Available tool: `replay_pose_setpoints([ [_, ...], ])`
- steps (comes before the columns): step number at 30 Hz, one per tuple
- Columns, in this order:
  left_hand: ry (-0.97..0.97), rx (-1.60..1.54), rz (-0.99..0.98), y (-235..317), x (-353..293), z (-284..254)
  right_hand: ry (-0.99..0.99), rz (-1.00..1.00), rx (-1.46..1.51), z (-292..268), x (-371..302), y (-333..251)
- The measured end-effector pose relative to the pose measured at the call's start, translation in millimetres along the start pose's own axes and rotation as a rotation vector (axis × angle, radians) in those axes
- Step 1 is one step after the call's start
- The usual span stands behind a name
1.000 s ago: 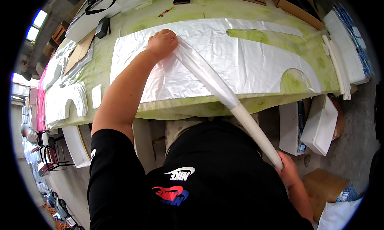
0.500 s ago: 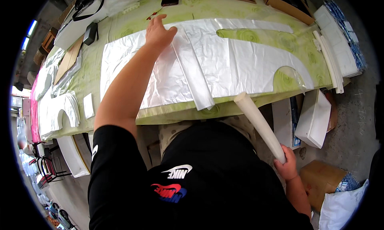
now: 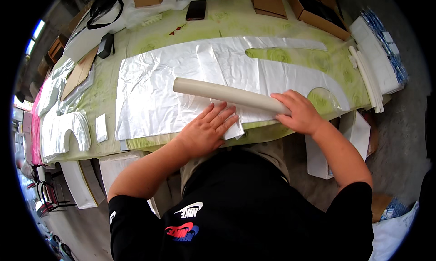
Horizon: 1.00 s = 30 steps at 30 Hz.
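In the head view I count one beige tube (image 3: 218, 90) and one white plastic sheet (image 3: 154, 88) with one long slot and one rounded cutout — the right hand (image 3: 299, 111) grasps the tube near its right end, and the left hand (image 3: 206, 130) is unclenched, palm down at the sheet's near edge. The tube extends crosswise over the sheet, contact indeterminable to me, and bare green tablecloth (image 3: 236, 25) separates the sheet's far edge from one dark phone (image 3: 196, 10). On the black shirt (image 3: 254, 202) I register two lettered chest prints — one white, one red and blue.
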<state>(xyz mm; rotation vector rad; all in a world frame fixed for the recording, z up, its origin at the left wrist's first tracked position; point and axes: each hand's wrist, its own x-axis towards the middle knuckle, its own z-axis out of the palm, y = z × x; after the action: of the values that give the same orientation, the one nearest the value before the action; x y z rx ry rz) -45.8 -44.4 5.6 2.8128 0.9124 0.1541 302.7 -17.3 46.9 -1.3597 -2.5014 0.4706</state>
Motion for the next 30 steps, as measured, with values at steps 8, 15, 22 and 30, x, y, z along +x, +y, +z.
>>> replay_pose_setpoints([
  [8,0.102,0.005,-0.004,3.2,-1.0,8.2,0.013,0.063,-0.154,-3.2,57.6,60.8],
  [15,0.149,-0.108,0.001,14.2,-8.8,13.1,0.284,-0.119,-0.396,0.6,63.8,47.1],
  [22,0.240,-0.231,0.057,24.4,-16.3,13.4,0.084,-0.492,0.021,54.5,30.3,-43.8],
  [30,0.387,-0.421,0.133,23.0,-13.0,5.0,0.176,-0.423,0.123,71.5,31.5,-57.9],
])
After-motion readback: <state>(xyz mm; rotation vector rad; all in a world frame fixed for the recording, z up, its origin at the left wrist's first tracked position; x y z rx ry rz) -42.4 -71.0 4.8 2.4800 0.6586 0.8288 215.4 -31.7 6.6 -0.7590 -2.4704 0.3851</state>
